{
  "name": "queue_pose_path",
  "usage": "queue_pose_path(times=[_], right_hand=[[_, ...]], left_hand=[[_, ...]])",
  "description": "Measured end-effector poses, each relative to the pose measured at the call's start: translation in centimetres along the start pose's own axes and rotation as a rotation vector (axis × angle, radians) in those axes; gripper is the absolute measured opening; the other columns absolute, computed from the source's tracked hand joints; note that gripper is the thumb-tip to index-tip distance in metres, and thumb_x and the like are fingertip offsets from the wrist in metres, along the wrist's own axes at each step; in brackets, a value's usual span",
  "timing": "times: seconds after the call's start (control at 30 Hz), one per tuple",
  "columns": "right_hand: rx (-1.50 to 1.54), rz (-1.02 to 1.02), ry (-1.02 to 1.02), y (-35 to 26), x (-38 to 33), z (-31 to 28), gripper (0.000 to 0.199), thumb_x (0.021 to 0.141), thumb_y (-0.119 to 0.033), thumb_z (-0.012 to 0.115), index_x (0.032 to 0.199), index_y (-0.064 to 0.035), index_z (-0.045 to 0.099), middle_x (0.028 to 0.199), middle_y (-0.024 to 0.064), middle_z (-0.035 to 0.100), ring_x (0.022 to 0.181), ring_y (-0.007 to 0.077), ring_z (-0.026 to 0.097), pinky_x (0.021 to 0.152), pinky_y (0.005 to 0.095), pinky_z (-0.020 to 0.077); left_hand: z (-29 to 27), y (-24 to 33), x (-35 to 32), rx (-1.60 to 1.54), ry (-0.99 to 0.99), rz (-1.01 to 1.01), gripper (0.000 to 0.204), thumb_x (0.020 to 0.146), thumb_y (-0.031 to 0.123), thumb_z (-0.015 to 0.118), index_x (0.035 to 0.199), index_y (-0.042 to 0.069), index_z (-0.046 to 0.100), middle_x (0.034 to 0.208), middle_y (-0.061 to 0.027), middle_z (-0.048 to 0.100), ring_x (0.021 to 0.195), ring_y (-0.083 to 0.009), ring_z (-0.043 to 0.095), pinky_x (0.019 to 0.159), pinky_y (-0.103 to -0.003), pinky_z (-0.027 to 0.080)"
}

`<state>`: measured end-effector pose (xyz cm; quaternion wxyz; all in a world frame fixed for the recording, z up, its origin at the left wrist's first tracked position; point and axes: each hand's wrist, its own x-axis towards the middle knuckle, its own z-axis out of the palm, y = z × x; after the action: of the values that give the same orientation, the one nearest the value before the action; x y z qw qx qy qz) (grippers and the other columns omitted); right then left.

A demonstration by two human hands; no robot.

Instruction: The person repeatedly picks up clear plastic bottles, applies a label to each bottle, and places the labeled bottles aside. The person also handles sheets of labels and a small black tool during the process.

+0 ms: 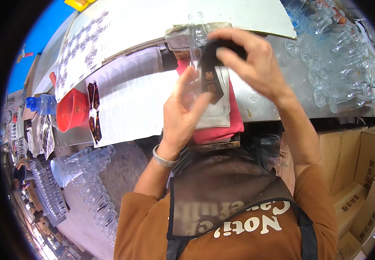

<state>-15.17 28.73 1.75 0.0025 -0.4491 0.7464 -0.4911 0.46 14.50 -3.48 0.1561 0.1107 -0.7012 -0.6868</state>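
You have the clear glass bottle (194, 50) near the centre, lying w/ its neck toward 12 o'clock, on a grey cloth rest (176, 38). A dark label (214, 93) w/ gold characters lies along its body, toward 5 o'clock of the neck. Your L hand (179, 115), w/ a silver bracelet (166, 158) at the wrist, is at the bottle's lower body, thumb and fingers apart; I cannot tell if it grips. Your R hand (248, 56), approx 1 o'clock, has thumb and fingers closed on a black piece (230, 47), over the bottle's right side; it is blurred, so its exact kind I cannot tell. Under the work, a pink cloth (234, 122) shows toward 5 o'clock.

At 9 to 10 o'clock you have a red bowl (71, 111), and just beside it a clear jug w/ blue cap (45, 104). Betw. bowl and L hand, more dark labels (93, 95) lie by a white sheet (126, 99). Many clear bottles (337, 78) are at 2 o'clock; cardboard boxes (341, 149), 3 to 4 o'clock.
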Motion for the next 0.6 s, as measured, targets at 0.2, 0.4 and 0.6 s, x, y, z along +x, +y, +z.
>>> queue_pose_path(times=[0.2, 0.4, 0.6], right_hand=[[-0.159, -0.2, -0.087, 0.4, 4.4, -1.2, 0.03, 0.091, -0.011, 0.063, 0.119, -0.0011, 0.067, 0.104, 0.0128, 0.073, 0.091, 0.0189, 0.07, 0.084, 0.0307, 0.0554], [-0.155, -0.088, -0.199, -0.7, 5.5, -1.5, 0.03, 0.089, -0.009, 0.064, 0.118, -0.0011, 0.068, 0.101, 0.0136, 0.073, 0.088, 0.0191, 0.07, 0.079, 0.0309, 0.0569], [-0.156, -0.379, -0.049, -1.2, 1.1, -0.5, 0.03, 0.078, 0.006, 0.07, 0.107, -0.0036, 0.07, 0.102, 0.0111, 0.07, 0.095, 0.0272, 0.067, 0.082, 0.0353, 0.0559]], left_hand=[[0.2, 0.3, -0.1, 0.049, 0.032, -0.026, 0.067, 0.087, 0.011, 0.075, 0.145, -0.005, 0.046, 0.133, -0.0174, 0.063, 0.114, -0.0189, 0.063, 0.094, -0.031, 0.051], [0.3, 0.4, -0.2, 0.045, 0.044, -0.017, 0.067, 0.087, 0.01, 0.075, 0.146, -0.004, 0.046, 0.135, -0.0166, 0.061, 0.113, -0.0181, 0.063, 0.09, -0.031, 0.052], [0.0, 0.5, -0.5, -0.035, 0.013, -0.047, 0.066, 0.091, 0.006, 0.07, 0.15, -0.002, 0.041, 0.139, -0.0157, 0.057, 0.118, -0.0195, 0.06, 0.095, -0.033, 0.052]])
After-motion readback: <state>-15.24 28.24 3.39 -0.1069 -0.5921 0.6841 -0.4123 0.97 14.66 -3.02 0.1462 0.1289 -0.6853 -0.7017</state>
